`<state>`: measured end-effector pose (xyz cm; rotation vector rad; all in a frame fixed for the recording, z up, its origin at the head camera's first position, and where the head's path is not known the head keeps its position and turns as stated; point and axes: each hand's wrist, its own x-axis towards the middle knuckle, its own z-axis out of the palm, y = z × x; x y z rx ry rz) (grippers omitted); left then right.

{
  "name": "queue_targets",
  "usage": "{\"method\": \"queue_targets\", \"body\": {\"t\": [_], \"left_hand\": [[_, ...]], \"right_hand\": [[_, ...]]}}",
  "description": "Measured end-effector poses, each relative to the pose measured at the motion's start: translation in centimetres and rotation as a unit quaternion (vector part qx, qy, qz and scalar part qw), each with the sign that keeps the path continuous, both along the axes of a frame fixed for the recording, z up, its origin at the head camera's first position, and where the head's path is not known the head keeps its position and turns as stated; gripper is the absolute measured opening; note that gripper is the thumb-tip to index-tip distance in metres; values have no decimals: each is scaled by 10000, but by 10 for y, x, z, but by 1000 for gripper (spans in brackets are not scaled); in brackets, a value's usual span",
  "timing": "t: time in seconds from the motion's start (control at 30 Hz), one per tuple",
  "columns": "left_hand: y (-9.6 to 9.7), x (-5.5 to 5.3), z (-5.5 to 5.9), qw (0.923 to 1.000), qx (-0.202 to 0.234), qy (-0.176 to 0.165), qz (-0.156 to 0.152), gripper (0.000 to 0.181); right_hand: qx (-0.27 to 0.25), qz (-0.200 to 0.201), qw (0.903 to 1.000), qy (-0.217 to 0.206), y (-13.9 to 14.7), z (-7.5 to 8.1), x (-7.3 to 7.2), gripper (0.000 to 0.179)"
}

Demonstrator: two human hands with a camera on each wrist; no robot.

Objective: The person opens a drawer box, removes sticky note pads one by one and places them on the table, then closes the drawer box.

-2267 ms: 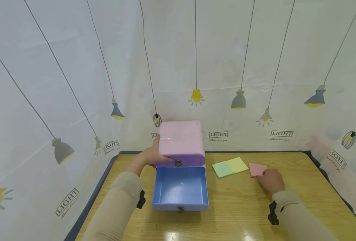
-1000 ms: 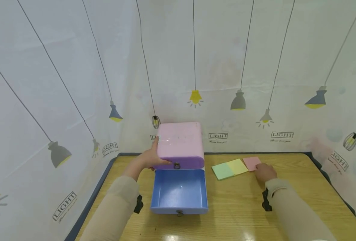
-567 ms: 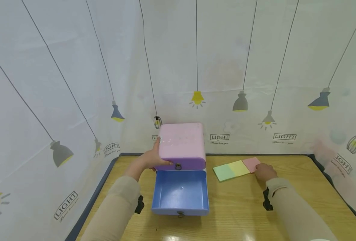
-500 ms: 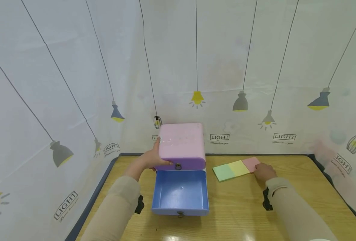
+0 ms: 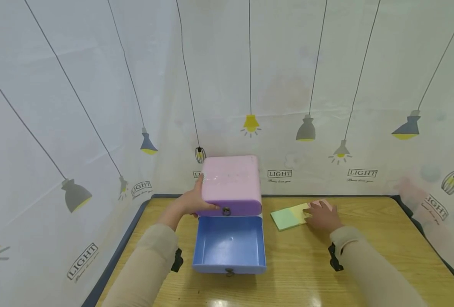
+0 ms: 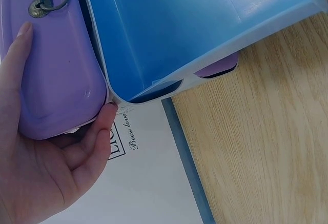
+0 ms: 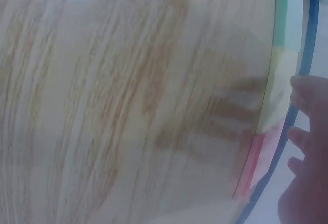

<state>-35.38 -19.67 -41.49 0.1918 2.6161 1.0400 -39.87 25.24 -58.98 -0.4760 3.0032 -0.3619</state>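
A small plastic drawer box (image 5: 231, 177) with a pink top stands at the back of the table. Its purple upper drawer (image 6: 64, 65) is shut, and its blue lower drawer (image 5: 231, 249) is pulled out with nothing inside. My left hand (image 5: 192, 202) grips the box's left side, thumb on the purple front, other fingers around the corner. To the right, three sticky note pads lie in a row: green (image 5: 283, 218), yellow (image 7: 271, 96) and pink (image 7: 256, 167). Over the yellow and pink pads is my right hand (image 5: 324, 216), fingers spread; whether it touches them I cannot tell.
The wooden table (image 5: 296, 273) has a dark blue edge (image 5: 365, 196). White sheeting printed with hanging lamps (image 5: 280, 85) rises behind it and on both sides. Each drawer front carries a ring pull (image 6: 48, 3).
My right hand slid the pink pad left against the yellow one, then released it and moved left over the pads with spread fingers. The left hand stays on the box.
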Motion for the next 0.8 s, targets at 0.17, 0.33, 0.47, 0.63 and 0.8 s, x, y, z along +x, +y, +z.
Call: {"method": "queue_targets", "body": {"t": [0.17,0.33,0.47,0.63,0.8], "left_hand": [[1,1,0,10000,10,6,7,135],[3,0,-3,10000,59,3,22,136],[3,-1,-4,10000,43,-2,20,137],[2,-1,-4,10000,10,-25,-5,137],[0,-1,-3,10000,9,6,21,136]], "right_hand": [[-397,608,9969,-300,-18,-2,7,45],[-136,706,9965,-433,-24,-4,16,45],[-117,725,9970,-248,-24,-6,22,45],[-98,651,9978,18,-26,-15,23,46],[-116,398,9989,220,-30,-25,24,51]]}}
